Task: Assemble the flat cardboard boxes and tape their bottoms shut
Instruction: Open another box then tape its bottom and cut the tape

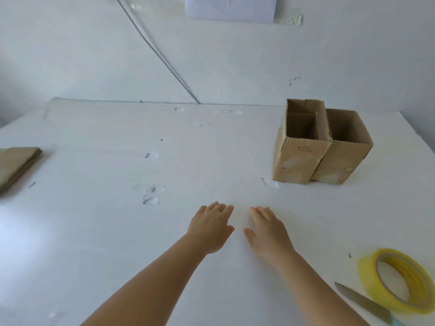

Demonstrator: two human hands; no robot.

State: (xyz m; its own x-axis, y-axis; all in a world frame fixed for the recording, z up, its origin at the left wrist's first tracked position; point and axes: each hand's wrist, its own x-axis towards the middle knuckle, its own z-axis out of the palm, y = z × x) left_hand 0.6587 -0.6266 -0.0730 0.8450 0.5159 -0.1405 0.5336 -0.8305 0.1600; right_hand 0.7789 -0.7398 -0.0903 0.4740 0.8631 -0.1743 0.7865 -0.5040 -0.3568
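Observation:
Two assembled cardboard boxes stand upright with open tops at the right back of the white table: one box on the left and a second box touching its right side. A stack of flat cardboard boxes lies at the table's left edge. A roll of yellow tape lies at the front right. My left hand and my right hand lie flat side by side on the table's middle, fingers straight, holding nothing.
A knife blade lies next to the tape roll at the front right. The white table has small dents and tape scraps. A white wall with a thin cable rises behind it.

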